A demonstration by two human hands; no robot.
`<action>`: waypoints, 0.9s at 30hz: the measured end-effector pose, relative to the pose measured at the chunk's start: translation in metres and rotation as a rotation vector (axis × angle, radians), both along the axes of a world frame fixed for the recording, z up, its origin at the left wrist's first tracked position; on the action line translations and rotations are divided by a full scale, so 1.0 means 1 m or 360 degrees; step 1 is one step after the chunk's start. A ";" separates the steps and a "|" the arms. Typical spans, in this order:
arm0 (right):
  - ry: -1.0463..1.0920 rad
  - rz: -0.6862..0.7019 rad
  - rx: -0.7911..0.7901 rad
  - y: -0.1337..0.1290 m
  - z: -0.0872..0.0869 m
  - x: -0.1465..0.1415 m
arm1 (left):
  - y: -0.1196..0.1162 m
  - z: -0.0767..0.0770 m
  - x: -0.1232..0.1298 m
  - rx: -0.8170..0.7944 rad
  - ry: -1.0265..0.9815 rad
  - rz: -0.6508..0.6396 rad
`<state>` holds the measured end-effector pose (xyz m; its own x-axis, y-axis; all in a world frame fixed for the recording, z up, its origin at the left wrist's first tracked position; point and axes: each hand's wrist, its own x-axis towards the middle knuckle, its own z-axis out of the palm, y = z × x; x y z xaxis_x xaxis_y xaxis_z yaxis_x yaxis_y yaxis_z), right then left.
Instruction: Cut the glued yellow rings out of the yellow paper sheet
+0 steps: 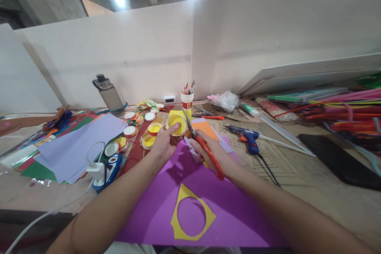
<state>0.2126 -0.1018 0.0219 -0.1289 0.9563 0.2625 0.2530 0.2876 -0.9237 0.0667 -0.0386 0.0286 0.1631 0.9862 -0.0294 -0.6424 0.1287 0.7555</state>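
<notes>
Clamping yellow-lined ring [181,121] in left hand [162,145] and scissors [209,153] in right hand [219,151] at twelve o'clock; apparently trimming; next, probably requiring careful blade alignment.

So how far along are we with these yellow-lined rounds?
Looks done: two yellow-lined rounds set down at the left, and a yellow offcut with a round hole cut out. In hand: a third round in the left hand, scissors in the right hand. Probably left: trimming, since yellow paper appears to stick out past its rim.
</notes>
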 end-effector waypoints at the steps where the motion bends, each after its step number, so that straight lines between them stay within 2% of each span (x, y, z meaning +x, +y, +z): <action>1: 0.0003 0.0017 -0.0034 0.000 -0.001 0.001 | 0.000 0.000 0.000 0.0006 0.0003 -0.0007; 6: -0.0002 0.0082 -0.0114 0.002 -0.003 0.005 | -0.001 -0.001 0.000 0.0036 0.0019 -0.0023; 13: -0.0090 0.0039 -0.0035 0.005 -0.007 0.006 | -0.002 0.001 0.000 0.0046 0.0057 -0.0015; 27: -0.0208 0.0002 0.0032 0.003 0.000 0.008 | 0.003 0.004 -0.006 0.0096 0.0150 -0.0063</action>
<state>0.2207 -0.0989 0.0216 -0.1648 0.9508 0.2625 0.3706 0.3063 -0.8768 0.0608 -0.0352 0.0327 0.2012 0.9795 0.0131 -0.5634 0.1048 0.8195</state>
